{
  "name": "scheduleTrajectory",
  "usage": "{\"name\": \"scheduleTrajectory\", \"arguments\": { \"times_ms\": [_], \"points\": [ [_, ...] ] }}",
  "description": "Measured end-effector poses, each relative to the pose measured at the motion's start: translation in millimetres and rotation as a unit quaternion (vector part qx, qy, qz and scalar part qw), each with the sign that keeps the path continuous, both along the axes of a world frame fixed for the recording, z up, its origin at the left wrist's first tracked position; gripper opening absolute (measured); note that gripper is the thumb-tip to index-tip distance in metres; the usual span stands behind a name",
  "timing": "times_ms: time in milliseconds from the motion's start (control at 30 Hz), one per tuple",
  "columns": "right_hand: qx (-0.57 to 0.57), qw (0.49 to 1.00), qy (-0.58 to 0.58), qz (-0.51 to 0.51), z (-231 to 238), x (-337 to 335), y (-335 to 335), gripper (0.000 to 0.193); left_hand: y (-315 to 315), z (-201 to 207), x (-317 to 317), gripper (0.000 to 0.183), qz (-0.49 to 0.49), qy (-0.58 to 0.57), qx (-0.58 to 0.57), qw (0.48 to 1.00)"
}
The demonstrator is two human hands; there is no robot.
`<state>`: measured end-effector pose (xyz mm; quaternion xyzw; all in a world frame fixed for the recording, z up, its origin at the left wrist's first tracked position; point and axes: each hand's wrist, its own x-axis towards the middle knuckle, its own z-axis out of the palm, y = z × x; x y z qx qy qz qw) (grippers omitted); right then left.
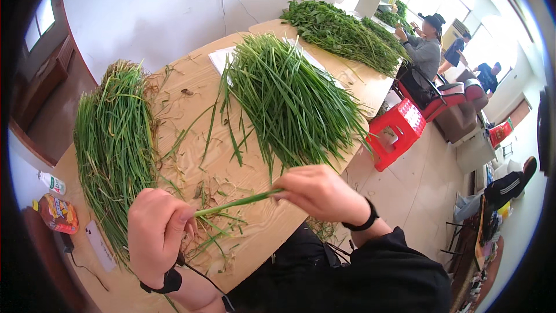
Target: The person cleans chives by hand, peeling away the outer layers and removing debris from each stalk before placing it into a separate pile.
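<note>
Between my two hands a thin green bunch of Chinese chives is stretched over the table. My left hand is closed on its pale end. The fingers of my right hand pinch the darker leaf end. Left of my hands lies a long pile of chives with dry brown ends at the back. Beyond my right hand a fuller pile of bright chives rests on a white sheet. Loose leaves and brown trimmings are scattered on the wood below my hands.
A leafy green heap covers the table's far end, where a person in a hat sits. A red stool stands by the right edge. At the left edge are a snack bag, a white bottle and a phone.
</note>
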<state>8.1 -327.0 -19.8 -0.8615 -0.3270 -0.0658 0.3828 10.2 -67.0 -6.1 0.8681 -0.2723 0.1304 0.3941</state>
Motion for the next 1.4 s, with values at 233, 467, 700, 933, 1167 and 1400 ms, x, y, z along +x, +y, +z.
{"name": "scheduleTrajectory", "arguments": {
  "times_ms": [233,467,700,933,1167,1400],
  "points": [
    [0.045,0.929,-0.023,-0.366,46,65,-40,0.022,79,-17,-17,0.028,0.302,-0.038,-0.264,0.915],
    [-0.225,0.877,-0.194,-0.378,-29,158,-45,0.052,105,-28,-21,0.031,0.421,-0.084,-0.312,0.847],
    [-0.073,0.989,0.078,-0.106,-41,125,73,0.043,124,-20,-32,0.032,0.439,-0.02,-0.303,0.846],
    [0.105,0.959,0.262,-0.028,-85,163,177,0.052,135,-23,-40,0.029,0.461,-0.038,-0.278,0.842],
    [0.149,0.975,0.163,-0.007,-99,145,279,0.038,152,-36,-43,0.028,0.485,0.027,-0.365,0.794],
    [-0.044,0.994,-0.101,-0.028,-134,111,368,0.05,159,-36,-44,0.032,0.486,0.049,-0.392,0.78]
  ]
}}
